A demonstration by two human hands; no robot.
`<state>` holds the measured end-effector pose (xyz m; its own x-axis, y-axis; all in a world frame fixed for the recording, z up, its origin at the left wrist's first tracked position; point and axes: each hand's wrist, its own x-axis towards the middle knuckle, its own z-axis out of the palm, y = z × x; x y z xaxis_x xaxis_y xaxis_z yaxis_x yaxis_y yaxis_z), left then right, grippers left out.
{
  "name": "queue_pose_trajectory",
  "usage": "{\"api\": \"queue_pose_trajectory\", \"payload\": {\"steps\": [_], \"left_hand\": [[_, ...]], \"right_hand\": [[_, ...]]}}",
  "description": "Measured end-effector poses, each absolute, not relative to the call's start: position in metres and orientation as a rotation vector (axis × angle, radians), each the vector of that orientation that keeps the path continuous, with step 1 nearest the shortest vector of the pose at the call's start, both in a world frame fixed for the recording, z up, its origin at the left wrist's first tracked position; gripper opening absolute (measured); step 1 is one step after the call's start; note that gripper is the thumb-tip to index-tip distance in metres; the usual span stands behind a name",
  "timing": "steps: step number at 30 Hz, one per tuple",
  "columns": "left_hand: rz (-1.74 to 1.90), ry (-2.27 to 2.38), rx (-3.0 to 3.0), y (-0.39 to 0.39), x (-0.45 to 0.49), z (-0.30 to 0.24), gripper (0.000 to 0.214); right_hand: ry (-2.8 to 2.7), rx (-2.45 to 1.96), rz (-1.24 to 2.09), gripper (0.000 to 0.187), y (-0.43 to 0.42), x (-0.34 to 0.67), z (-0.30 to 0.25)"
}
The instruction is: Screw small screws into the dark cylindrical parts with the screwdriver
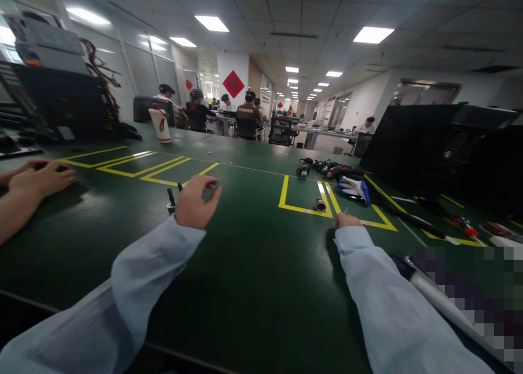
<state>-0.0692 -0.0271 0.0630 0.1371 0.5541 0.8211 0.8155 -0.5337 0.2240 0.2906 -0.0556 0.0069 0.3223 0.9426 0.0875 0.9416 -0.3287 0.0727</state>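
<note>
My left hand (196, 201) hovers over the green table (261, 265), fingers apart and slightly curled, with nothing in them. Just left of it stands a small dark metal part (171, 201). My right hand (347, 220) rests on the table at the near edge of a yellow taped box (304, 208). Its fingers are curled under and away from me, and a thin pale sliver shows at their tip. A small metal cylinder (320, 203) lies in the box just beyond that hand. Both my sleeves are light blue.
Another person's hands (38, 179) lie flat at the left. A white jug (160, 123) stands further back. Blue-white gloves (354, 189), dark tools (327, 169), a red-handled tool (466, 227) and black cases (441, 145) fill the right. People sit at far desks.
</note>
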Motion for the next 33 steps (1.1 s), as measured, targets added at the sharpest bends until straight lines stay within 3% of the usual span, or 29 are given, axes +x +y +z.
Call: {"api": "queue_pose_trajectory", "payload": {"steps": [4, 7, 11, 19, 26, 33], "left_hand": [[-1.207, -1.755, -1.808, 0.003, -0.117, 0.075, 0.039], [-0.9, -2.082, -1.877, 0.014, -0.142, 0.077, 0.047], [-0.54, -2.182, -2.124, 0.018, -0.154, 0.076, 0.044], [-0.246, -1.924, -2.108, 0.014, -0.133, 0.084, 0.029], [-0.187, -1.842, -2.214, 0.014, -0.108, 0.083, 0.026], [-0.445, -1.731, -2.56, -0.004, -0.071, 0.074, 0.023]], "right_hand": [[1.971, 2.412, 0.207, 0.018, -0.065, 0.264, 0.003], [2.078, 2.326, 0.214, 0.019, -0.075, 0.24, 0.001], [2.27, 2.219, 0.21, 0.02, -0.088, 0.218, 0.002], [2.409, 2.146, 0.196, 0.023, -0.091, 0.218, 0.001], [2.379, 2.137, 0.249, 0.023, -0.09, 0.216, 0.0], [2.405, 2.139, 0.256, 0.019, -0.094, 0.213, 0.006]]}}
